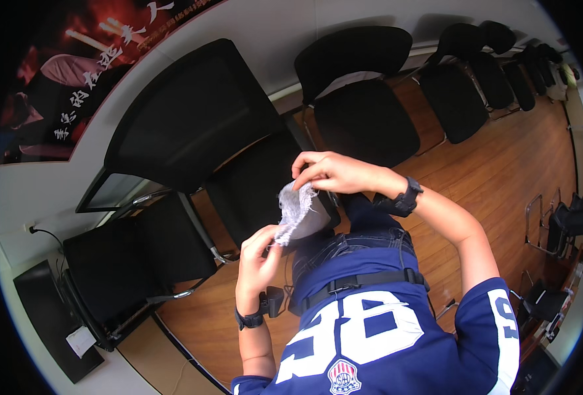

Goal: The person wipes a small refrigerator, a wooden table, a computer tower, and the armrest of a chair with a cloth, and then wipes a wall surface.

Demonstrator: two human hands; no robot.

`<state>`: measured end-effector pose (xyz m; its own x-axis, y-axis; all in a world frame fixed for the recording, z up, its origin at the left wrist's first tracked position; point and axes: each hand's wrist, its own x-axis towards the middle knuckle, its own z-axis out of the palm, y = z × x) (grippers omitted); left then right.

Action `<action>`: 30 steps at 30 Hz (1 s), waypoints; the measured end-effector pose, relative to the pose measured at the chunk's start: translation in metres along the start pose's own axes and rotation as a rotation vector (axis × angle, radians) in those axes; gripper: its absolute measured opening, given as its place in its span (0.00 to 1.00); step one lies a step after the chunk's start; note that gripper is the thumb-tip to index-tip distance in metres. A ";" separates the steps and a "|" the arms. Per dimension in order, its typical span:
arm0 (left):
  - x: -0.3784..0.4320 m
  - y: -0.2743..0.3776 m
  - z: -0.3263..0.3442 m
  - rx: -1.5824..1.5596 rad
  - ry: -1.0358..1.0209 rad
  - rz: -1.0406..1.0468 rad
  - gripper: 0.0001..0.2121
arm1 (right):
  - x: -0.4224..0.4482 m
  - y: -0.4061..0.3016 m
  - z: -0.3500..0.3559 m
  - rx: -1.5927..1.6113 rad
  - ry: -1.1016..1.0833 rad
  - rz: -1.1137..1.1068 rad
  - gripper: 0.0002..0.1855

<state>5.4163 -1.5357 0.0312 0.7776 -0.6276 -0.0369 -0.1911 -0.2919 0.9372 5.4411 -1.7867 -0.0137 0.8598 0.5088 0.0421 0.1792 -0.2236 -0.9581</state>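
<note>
A pale grey and white piece of fabric (pixel 296 212) with a frayed, fuzzy edge hangs stretched between my two hands, above the dark seat of a black chair. My left hand (pixel 259 254) pinches its lower left end between thumb and fingers. At its upper end, my right hand (pixel 331 172) grips the edge with bent fingers. Below the stretched edge, the fabric bulges towards my knees; what it is exactly cannot be told. Each wrist wears a black strap, and the left one (pixel 250 318) carries a small dark block.
A mesh-backed black chair (pixel 192 113) stands in front of me, a second black chair (pixel 165 242) to its left. More chairs (pixel 365 118) line the wall to the right. Wooden floor (pixel 513 153) extends right. A poster with writing (pixel 74 84) hangs upper left.
</note>
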 end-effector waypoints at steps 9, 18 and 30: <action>-0.006 -0.024 -0.012 -0.049 0.265 -0.105 0.08 | -0.020 -0.028 -0.032 0.187 -0.155 0.120 0.09; 0.002 -0.021 -0.005 -0.089 -0.258 -0.295 0.10 | -0.068 -0.022 -0.028 0.168 -0.285 0.430 0.08; 0.122 -0.239 0.114 0.180 0.592 -0.417 0.27 | 0.027 0.205 0.028 -0.156 0.681 0.410 0.28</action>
<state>5.4881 -1.6249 -0.2373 0.9899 0.0392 -0.1363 0.1344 -0.5662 0.8133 5.4876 -1.7957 -0.2168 0.9650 -0.2457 -0.0922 -0.1919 -0.4213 -0.8864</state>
